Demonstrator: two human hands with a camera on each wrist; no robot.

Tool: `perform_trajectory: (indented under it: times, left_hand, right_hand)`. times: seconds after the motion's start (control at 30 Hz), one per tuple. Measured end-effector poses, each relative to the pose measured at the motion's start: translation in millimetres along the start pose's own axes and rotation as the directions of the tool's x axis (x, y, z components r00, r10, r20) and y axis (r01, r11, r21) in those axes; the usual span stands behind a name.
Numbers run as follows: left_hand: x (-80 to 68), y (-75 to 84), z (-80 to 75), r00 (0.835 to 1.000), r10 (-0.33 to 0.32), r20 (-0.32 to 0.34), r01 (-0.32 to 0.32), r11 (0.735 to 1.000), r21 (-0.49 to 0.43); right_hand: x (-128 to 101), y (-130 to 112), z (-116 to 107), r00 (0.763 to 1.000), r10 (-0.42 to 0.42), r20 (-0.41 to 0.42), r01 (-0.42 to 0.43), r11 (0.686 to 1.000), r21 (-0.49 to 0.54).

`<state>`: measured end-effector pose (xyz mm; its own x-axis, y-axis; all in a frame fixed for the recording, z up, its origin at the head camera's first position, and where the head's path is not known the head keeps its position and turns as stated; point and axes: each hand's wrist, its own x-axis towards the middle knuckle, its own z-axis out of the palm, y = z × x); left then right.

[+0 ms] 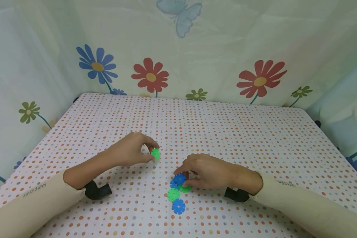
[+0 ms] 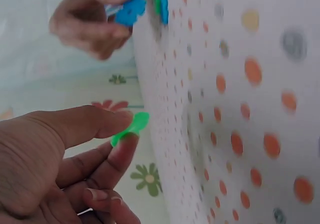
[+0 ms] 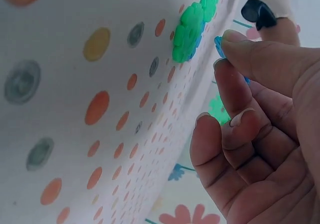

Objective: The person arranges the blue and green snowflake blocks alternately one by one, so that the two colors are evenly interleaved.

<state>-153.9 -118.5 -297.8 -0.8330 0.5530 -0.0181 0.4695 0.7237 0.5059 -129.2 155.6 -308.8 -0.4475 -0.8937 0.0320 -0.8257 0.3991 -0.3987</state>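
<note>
Discs [image 1: 174,194] cluster on dotted cloth [image 1: 226,132] beside right fingers [image 3: 233,86] pinching blue disc [image 1: 179,179]; left fingers [image 2: 120,159] pinch green disc [image 1: 155,153].

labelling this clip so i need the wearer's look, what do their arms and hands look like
The left sleeve and right sleeve are long and pale beige, each with small dark lettering, too blurred to read surely. A black device sits at each wrist. The left hand and right hand are ungloved.

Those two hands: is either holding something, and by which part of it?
Both are. The left hand pinches a green, notched, round plastic disc at its edge; the right hand pinches a blue, notched, round plastic disc at its edge.
</note>
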Motion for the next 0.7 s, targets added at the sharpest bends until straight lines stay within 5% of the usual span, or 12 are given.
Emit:
perform_trajectory:
  times: [0.23,0.47,0.6,0.7]
  left_hand:
    - [25.3,-31.6,-11.7,0.987,-0.141,-0.082,0.119,0.966,-0.229]
    - [45.2,-60.6,-17.3,0.924,-0.328,-0.195,0.183,0.829,-0.529]
    - [52.3,-76.0,-19.6,0.906,-0.391,-0.164,0.233,0.782,-0.578]
    - [56.0,-86.9,-21.7,0.902,-0.410,-0.135,0.282,0.797,-0.534]
  right_hand:
    - [-3.3,-0.3,-2.9,1.000,0.018,-0.001,-0.018,1.000,0.006]
    - [-6.1,1.2,-3.3,1.000,0.011,-0.015,-0.011,1.000,-0.011]
    - [-7.8,2.9,-3.6,0.999,-0.001,-0.037,0.000,0.999,-0.033]
    - [-8.6,3.8,-4.1,0.999,-0.008,-0.048,0.007,0.999,-0.038]
